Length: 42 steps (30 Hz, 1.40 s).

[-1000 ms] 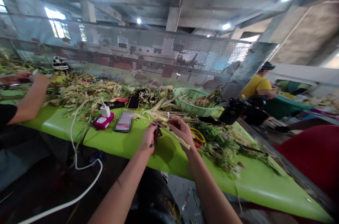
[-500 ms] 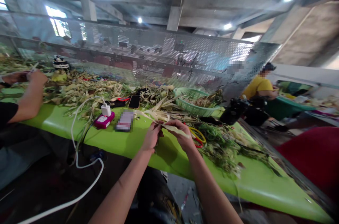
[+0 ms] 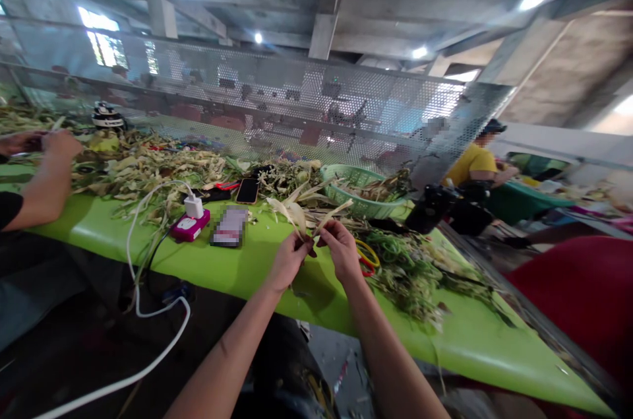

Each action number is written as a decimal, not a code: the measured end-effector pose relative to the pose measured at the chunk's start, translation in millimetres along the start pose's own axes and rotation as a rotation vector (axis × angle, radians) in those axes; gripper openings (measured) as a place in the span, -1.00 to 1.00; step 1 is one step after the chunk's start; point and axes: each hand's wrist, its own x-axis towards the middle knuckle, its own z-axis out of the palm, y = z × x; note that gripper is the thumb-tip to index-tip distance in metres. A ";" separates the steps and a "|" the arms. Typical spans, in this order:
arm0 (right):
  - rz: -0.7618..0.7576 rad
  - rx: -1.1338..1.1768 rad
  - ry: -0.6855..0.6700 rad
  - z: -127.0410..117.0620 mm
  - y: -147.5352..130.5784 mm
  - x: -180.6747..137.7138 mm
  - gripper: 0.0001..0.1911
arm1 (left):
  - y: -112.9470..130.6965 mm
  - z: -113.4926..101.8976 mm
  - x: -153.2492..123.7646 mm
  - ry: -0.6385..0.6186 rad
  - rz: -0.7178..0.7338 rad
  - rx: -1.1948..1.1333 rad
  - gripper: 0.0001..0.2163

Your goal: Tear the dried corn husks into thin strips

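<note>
Above the near part of the green tabletop, both of my hands meet on a small bunch of pale, dry leaf strips (image 3: 297, 216) that look like corn husk. My left hand (image 3: 289, 259) is closed around the lower end of the bunch. Thumb and fingers of my right hand (image 3: 340, 249) pinch one strip (image 3: 335, 212), which points up and to the right. Where the strips join is hidden by my fingertips. Scissors with yellow and red handles (image 3: 366, 257) lie just right of my right hand.
A green plastic basket (image 3: 341, 197) holding dry leaves stands behind my hands. Two phones (image 3: 230, 226) and a purple power adapter (image 3: 190, 226) with a white cable lie left. Green plant scraps (image 3: 408, 277) lie right. A co-worker's hands (image 3: 59, 142) work at far left.
My right hand has turned upright. The strip that lay across it toward the lower right now points up to the right, and the bunch's leaves stand more upright.
</note>
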 end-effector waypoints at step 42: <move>0.069 0.117 -0.034 1.6 -3.8 -3.0 -0.82 | 9.3 -4.8 0.1 0.205 -0.051 -0.319 -0.68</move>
